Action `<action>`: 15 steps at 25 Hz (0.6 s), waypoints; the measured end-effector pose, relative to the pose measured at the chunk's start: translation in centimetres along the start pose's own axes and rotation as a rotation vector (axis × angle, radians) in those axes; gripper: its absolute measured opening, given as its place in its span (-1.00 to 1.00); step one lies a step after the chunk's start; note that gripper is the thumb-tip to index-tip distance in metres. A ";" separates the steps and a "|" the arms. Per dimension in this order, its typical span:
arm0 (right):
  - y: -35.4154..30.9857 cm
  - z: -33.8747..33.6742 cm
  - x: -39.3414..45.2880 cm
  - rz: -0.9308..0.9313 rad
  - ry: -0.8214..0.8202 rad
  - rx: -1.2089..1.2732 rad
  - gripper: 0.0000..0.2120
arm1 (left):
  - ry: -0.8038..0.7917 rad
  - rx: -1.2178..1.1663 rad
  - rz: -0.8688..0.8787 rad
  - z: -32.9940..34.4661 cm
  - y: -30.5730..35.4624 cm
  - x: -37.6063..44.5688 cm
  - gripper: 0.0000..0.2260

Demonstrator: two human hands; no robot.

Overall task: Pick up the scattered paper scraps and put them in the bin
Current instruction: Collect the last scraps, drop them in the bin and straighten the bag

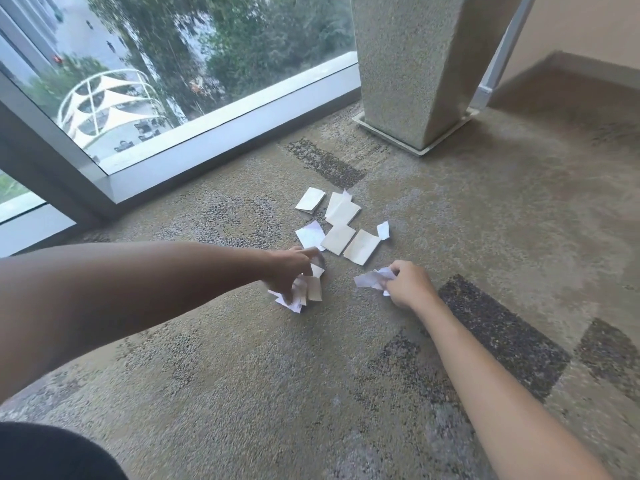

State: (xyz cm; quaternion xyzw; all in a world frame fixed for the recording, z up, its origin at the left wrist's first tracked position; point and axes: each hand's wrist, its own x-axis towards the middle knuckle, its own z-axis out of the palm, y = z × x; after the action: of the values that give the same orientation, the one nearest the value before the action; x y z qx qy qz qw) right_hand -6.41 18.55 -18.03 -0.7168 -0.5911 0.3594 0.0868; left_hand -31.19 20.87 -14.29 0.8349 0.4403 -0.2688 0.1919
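The left hand [294,268] reaches out over the carpet [242,375] and its grip is closed around a bunch of paper scraps [306,289]; several white and cream pieces hang down from the curled fingers, and the lowest ones seem to touch the carpet. The forefinger of this hand is stretched forward, toward a white scrap [309,234] lying just beyond it.

The right hand [407,284] is near, a little to the right, and its grip is clenched on a crumpled white scrap [372,278], which sticks out to the left from between the fingers and thumb.

Beyond both hands more scraps lie flat on the carpet in a loose group. There is a cream rectangle [338,239] beside the white scrap, and another cream rectangle [361,246] just to the right of it. A small torn white piece [383,230] lies at the right end of the group. Farther away are a larger cream sheet [341,208] and a folded cream piece [310,200], close together.

Behind the scraps stands a tall speckled stone planter [426,64] on a pale base tray [419,148]. To the left, a large window [173,64] with a light frame goes down to the floor, and through it trees and a white canopy are seen far below. The carpet is beige with dark rectangular patches
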 end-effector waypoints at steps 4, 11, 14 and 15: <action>1.1 -1.2 0.7 0.040 -0.018 0.151 -0.76 | 0.076 0.063 -0.034 0.0 0.9 0.0 -0.51; 0.8 -3.8 1.1 0.084 -0.093 0.572 -0.70 | 0.013 -0.026 -0.144 -0.9 1.9 -0.9 -0.62; -0.5 -6.2 0.7 0.050 -0.098 0.607 -0.78 | 0.081 -0.117 -0.174 -4.0 3.3 -1.3 -0.56; -1.1 -7.2 0.4 0.038 -0.094 0.620 -0.80 | 0.111 -0.141 -0.169 -5.1 4.1 -1.3 -0.53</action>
State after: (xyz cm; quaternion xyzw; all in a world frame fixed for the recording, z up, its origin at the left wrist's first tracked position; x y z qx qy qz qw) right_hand -2.85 21.40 -12.33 -0.6498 -0.4431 0.5569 0.2670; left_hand -26.96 20.64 -9.17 0.7928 0.5369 -0.2058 0.2022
